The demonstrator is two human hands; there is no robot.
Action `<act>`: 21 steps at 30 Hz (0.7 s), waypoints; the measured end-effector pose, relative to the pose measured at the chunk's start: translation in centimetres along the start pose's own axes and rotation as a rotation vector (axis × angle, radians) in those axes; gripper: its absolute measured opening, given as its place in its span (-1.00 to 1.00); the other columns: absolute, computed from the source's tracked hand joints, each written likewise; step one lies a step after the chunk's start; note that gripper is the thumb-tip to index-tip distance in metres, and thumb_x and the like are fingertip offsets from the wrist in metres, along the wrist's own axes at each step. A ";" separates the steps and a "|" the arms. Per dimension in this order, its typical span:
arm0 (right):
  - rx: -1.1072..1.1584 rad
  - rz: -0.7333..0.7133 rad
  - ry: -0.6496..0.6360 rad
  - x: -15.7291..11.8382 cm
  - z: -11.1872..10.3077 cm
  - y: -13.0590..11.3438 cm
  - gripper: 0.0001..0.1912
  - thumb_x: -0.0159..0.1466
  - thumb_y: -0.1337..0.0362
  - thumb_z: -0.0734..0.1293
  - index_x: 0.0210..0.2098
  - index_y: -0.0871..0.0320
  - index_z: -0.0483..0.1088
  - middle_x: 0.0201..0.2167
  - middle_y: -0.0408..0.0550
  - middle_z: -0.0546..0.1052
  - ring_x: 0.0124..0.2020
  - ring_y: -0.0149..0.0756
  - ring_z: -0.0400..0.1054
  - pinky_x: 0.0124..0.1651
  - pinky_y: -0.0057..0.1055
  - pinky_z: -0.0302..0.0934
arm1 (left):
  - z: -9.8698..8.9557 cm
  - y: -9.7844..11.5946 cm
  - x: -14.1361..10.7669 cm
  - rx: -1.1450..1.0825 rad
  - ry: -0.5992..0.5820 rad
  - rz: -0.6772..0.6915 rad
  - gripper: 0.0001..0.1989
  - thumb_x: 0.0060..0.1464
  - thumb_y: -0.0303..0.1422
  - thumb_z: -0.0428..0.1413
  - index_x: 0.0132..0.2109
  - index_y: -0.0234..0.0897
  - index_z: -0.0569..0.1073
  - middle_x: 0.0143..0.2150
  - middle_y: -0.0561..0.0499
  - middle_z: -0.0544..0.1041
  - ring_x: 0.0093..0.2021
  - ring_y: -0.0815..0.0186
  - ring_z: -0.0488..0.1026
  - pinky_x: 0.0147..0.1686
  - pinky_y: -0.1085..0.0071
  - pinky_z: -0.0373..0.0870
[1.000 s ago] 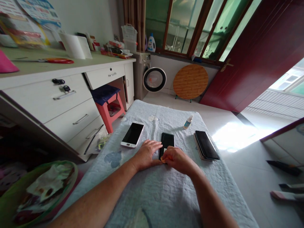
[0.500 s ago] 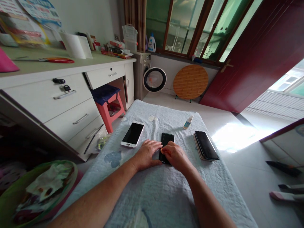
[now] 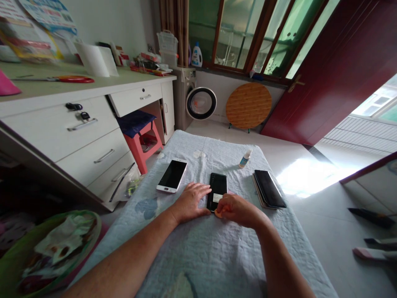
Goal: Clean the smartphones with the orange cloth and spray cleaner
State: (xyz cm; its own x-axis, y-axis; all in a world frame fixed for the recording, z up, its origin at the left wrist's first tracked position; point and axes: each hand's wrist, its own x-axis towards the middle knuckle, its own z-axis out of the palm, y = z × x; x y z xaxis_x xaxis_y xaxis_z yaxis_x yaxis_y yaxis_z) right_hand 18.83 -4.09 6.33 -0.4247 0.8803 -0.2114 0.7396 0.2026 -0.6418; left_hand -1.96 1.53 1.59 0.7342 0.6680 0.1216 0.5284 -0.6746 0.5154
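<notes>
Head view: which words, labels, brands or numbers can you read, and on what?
No text reads clearly.
White sticker on the middle phone: too small.
Spray bottle label: too small.
Blue-capped white bottle label: too small.
Wall poster: print too blurred.

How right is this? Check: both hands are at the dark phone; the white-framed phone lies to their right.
The left hand and right hand are at the dark phone, but the head view shows the white-framed phone to their left, not right.
</notes>
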 end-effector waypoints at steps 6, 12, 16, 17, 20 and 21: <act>0.051 0.094 -0.029 -0.9 -1.0 1.3 -0.78 0.02 0.46 0.24 -0.40 0.18 0.50 -0.38 -0.12 0.52 -0.42 -0.42 0.34 -0.40 -0.54 0.10 | -0.2 0.3 0.1 0.008 -0.018 -0.010 -0.33 -0.06 -0.10 0.26 0.18 -0.20 0.32 0.24 -0.10 0.32 0.23 0.08 0.21 0.25 0.07 -0.05; -0.061 0.098 0.168 -0.2 -0.9 2.2 -0.82 0.10 0.42 0.27 -0.37 0.15 0.51 -0.38 -0.12 0.48 -0.37 -0.41 0.33 -0.27 -0.50 0.12 | -0.2 0.1 0.1 -0.008 -0.030 -0.017 -0.32 -0.06 -0.08 0.25 0.19 -0.18 0.31 0.25 -0.11 0.30 0.24 0.06 0.20 0.25 0.05 -0.08; -0.089 0.113 0.336 0.8 -0.1 3.1 -0.86 0.19 0.29 0.29 -0.35 0.13 0.51 -0.38 -0.11 0.45 -0.37 -0.40 0.32 -0.26 -0.48 0.11 | -0.1 0.0 0.1 -0.014 -0.026 -0.014 -0.29 -0.08 -0.05 0.26 0.19 -0.20 0.31 0.25 -0.11 0.30 0.25 0.06 0.19 0.26 0.04 -0.09; -0.097 0.121 0.379 1.1 0.2 3.4 -0.85 0.21 0.26 0.29 -0.34 0.12 0.51 -0.39 -0.12 0.44 -0.38 -0.40 0.32 -0.27 -0.48 0.11 | -0.1 0.0 0.1 -0.016 -0.025 -0.013 -0.29 -0.08 -0.05 0.26 0.19 -0.20 0.31 0.25 -0.11 0.31 0.25 0.06 0.19 0.25 0.05 -0.09; -0.119 0.148 0.521 2.0 1.0 4.2 -0.82 0.24 0.24 0.26 -0.32 0.13 0.50 -0.39 -0.12 0.42 -0.38 -0.40 0.31 -0.27 -0.48 0.11 | -0.1 0.0 0.1 -0.020 -0.012 -0.004 -0.31 -0.07 -0.05 0.25 0.19 -0.18 0.31 0.24 -0.11 0.31 0.24 0.07 0.20 0.25 0.05 -0.08; -0.128 0.157 0.564 2.3 1.2 4.4 -0.81 0.26 0.24 0.25 -0.31 0.14 0.50 -0.39 -0.11 0.41 -0.38 -0.40 0.31 -0.27 -0.48 0.11 | 0.0 0.0 0.0 -0.021 -0.006 0.000 -0.31 -0.07 -0.05 0.25 0.19 -0.17 0.31 0.24 -0.11 0.32 0.24 0.07 0.20 0.24 0.06 -0.07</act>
State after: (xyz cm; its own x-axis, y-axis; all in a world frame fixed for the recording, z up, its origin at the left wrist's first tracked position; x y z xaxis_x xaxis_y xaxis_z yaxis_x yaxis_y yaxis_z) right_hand 20.45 -1.70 2.13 0.0114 0.9886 0.1499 0.8430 0.0711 -0.5332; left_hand -1.94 1.56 1.65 0.7369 0.6658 0.1169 0.5193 -0.6683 0.5327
